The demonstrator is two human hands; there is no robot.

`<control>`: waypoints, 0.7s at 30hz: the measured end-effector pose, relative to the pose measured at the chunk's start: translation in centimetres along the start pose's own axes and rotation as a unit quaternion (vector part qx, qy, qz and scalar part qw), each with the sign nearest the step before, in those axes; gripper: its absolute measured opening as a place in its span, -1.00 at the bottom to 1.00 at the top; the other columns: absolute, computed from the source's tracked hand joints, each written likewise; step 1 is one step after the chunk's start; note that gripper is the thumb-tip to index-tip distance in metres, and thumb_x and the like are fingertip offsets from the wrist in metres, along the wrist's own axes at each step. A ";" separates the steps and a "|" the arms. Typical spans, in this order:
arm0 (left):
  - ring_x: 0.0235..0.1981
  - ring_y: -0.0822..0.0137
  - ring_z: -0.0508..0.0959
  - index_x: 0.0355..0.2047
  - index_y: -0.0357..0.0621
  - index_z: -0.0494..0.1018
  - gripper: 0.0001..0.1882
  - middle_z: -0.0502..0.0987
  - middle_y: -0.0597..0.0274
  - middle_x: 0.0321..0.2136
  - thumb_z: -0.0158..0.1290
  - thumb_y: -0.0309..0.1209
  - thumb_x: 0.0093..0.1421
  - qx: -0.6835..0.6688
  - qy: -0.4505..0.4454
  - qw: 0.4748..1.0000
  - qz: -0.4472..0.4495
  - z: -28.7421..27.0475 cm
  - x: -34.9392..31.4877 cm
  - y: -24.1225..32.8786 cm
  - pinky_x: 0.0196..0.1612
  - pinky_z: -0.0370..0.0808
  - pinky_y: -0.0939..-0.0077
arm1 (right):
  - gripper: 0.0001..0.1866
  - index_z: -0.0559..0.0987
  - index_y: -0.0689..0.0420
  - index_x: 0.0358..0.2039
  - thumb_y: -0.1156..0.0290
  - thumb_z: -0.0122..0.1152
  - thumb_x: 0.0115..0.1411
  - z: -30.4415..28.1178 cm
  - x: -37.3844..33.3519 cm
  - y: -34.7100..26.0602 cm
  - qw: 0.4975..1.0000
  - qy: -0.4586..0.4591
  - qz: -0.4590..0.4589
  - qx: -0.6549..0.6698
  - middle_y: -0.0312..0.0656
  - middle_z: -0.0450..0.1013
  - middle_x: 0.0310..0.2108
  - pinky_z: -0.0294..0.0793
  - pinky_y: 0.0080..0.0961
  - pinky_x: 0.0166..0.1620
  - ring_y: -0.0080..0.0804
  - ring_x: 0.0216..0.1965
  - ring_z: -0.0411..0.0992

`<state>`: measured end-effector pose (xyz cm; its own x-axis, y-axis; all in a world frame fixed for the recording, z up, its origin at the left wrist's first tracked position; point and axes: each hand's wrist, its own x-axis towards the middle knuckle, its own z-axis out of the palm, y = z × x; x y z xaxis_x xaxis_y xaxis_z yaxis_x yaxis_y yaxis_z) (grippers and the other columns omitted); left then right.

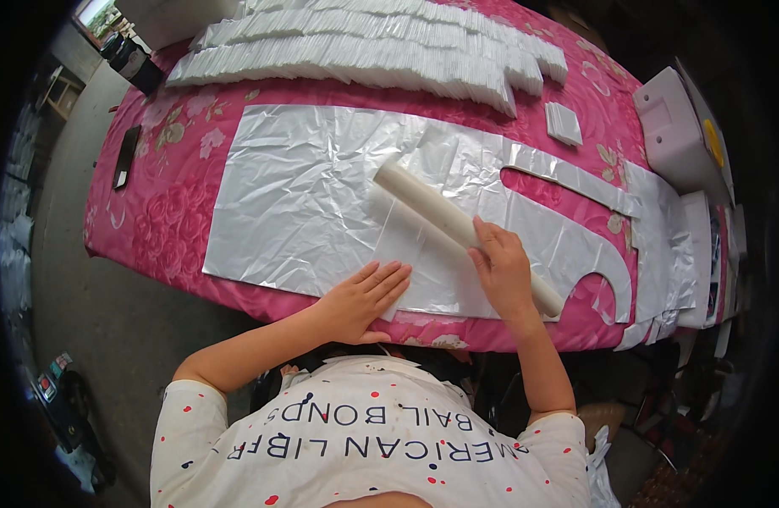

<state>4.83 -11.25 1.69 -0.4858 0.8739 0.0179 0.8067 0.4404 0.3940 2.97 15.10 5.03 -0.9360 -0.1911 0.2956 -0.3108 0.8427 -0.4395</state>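
Note:
A stack of thin white plastic carrier bags (296,186) with cut-out handles lies spread on the table, its surface creased. My left hand (368,300) rests flat on the near edge of the bags, fingers stretched out. In my right hand (503,267) is a pale tube (432,201), gripped towards its near end with the thumb on one side and the fingers on the other. The tube slants across the bags from the middle to the near right. A smooth folded part of the top bag (436,262) lies between the tube and my left hand.
Long rows of folded white bags (347,55) fill the table's far side. A small folded stack (563,124) sits apart. On the pink floral cloth (173,220) lies a dark phone (127,157); a dark bottle (134,63) stands far left, a white box (681,123) at right.

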 end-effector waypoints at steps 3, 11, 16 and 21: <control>0.26 0.05 0.03 0.16 -0.40 0.08 -0.16 0.06 -0.10 0.22 -0.04 0.01 0.03 0.026 -0.002 0.999 -0.025 1.3 0.2 1.7 0.27 -0.09 0.14 | -0.53 0.48 0.07 -0.06 0.49 0.22 -0.08 2.3 -0.7 -4.0 0.992 -0.077 -0.101 0.015 -0.18 0.41 -0.11 0.33 -0.27 -0.04 -0.23 -0.13 0.36; 0.27 0.08 0.04 0.16 -0.35 0.11 -0.30 0.08 -0.07 0.22 -0.09 -0.24 0.03 0.206 0.038 0.977 -0.045 4.8 -0.5 3.9 0.27 -0.10 0.12 | -0.50 0.50 0.01 -0.07 0.52 0.26 -0.12 5.6 5.7 -2.5 0.994 0.004 -0.113 0.004 -0.24 0.44 -0.14 0.30 -0.29 -0.01 -0.23 -0.15 0.35; 0.28 0.13 0.03 0.15 -0.32 0.14 -0.40 0.07 -0.01 0.23 -0.11 -0.32 0.09 0.068 0.051 0.996 0.000 3.1 -0.8 3.4 0.25 0.00 0.20 | -0.53 0.50 0.02 -0.07 0.52 0.23 -0.08 6.9 11.8 1.8 0.995 0.050 -0.090 -0.006 -0.21 0.43 -0.12 0.27 -0.31 0.03 -0.23 -0.11 0.34; 0.18 0.17 0.21 0.05 -0.28 0.26 -0.49 0.18 0.03 0.17 -0.05 -0.35 0.08 -0.006 0.058 0.992 0.108 1.4 -2.2 0.3 0.18 0.19 0.34 | -0.52 0.46 0.09 -0.05 0.56 0.21 -0.08 5.6 10.9 0.2 0.992 0.070 -0.092 0.041 -0.16 0.39 -0.07 0.30 -0.30 0.04 -0.18 -0.04 0.31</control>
<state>6.62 -12.79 0.52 -0.3377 0.9180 0.2078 0.8928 0.2424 0.3797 -8.28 10.40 3.42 -0.8318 -0.2606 0.4901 -0.4917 0.7555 -0.4330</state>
